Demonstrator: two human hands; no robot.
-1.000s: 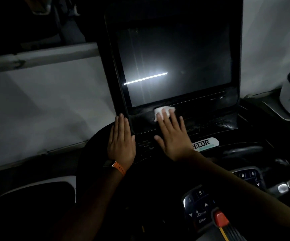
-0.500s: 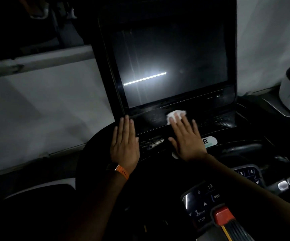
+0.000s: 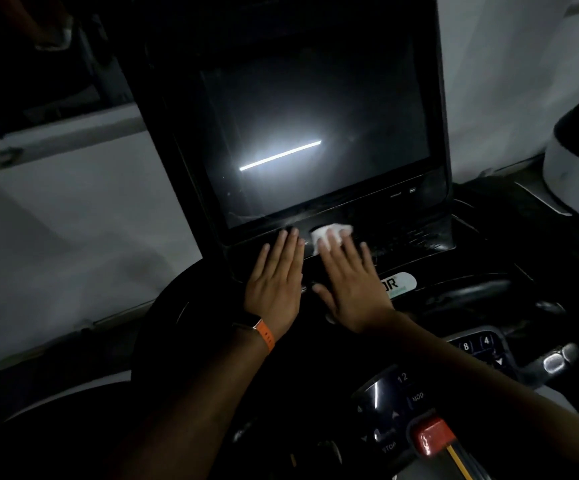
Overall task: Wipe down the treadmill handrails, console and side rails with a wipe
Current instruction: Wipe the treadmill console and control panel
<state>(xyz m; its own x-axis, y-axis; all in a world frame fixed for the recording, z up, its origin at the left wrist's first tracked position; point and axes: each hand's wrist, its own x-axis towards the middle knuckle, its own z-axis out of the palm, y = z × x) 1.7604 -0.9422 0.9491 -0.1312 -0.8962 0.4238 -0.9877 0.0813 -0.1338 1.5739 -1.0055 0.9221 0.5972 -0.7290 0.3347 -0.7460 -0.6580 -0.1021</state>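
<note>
The wipe (image 3: 329,233), a small white crumpled pad, is pressed against the dark strip of the console (image 3: 406,233) just below the screen (image 3: 333,98). It is pinned there under the straight fingers of the right hand (image 3: 354,289), which is laid flat with fingers slightly spread and the thumb stretched out to the left; nothing is gripped or pinched, and the wipe is only held down. Its far edge is seen beyond the fingertips. The left hand (image 3: 276,282) is laid flat just beside the right one, fingers straight and close together, with the tips resting on the same strip at the screen's lower edge and nothing under them. A watch (image 3: 248,322) with an orange strap (image 3: 266,337) is worn on the left wrist. The screen is dark, and a bright slanted bar of light (image 3: 280,155) is reflected in it. A white logo badge (image 3: 399,285) is partly covered by the right hand. Nearer the camera, on the right, a lit keypad (image 3: 477,344) and a red stop button (image 3: 432,434) are seen, with the right forearm passing between them. A pale wall (image 3: 73,220) is seen behind the console.
</note>
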